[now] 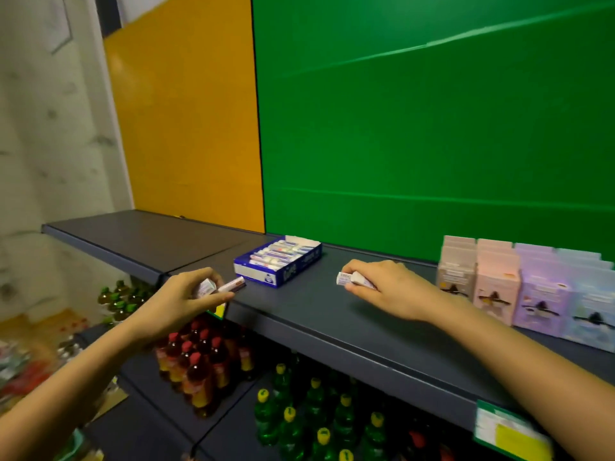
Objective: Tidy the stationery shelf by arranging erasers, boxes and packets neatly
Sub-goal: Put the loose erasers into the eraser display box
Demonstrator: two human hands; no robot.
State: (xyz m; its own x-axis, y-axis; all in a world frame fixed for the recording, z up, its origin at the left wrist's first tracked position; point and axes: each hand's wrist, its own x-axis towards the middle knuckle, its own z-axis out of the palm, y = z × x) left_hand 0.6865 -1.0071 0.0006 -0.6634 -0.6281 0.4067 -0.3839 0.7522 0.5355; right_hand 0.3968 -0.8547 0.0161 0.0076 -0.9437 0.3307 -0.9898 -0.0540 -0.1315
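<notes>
An open blue box of erasers (pixel 278 262) lies on the dark grey shelf (pixel 319 314), with several white wrapped erasers lined up inside. My left hand (pixel 179 302) hovers at the shelf's front edge, left of the box, holding two small white erasers (pixel 221 287). My right hand (pixel 387 289) rests on the shelf to the right of the box, fingers closed on white erasers (pixel 349 278). Pastel packets (pixel 519 287) stand upright in rows at the right end of the shelf.
A green panel (pixel 432 128) and a yellow panel (pixel 186 111) back the shelf. Lower shelves hold red-capped bottles (pixel 196 357) and green bottles with yellow caps (pixel 316 414). A price label (pixel 506 430) hangs on the shelf edge.
</notes>
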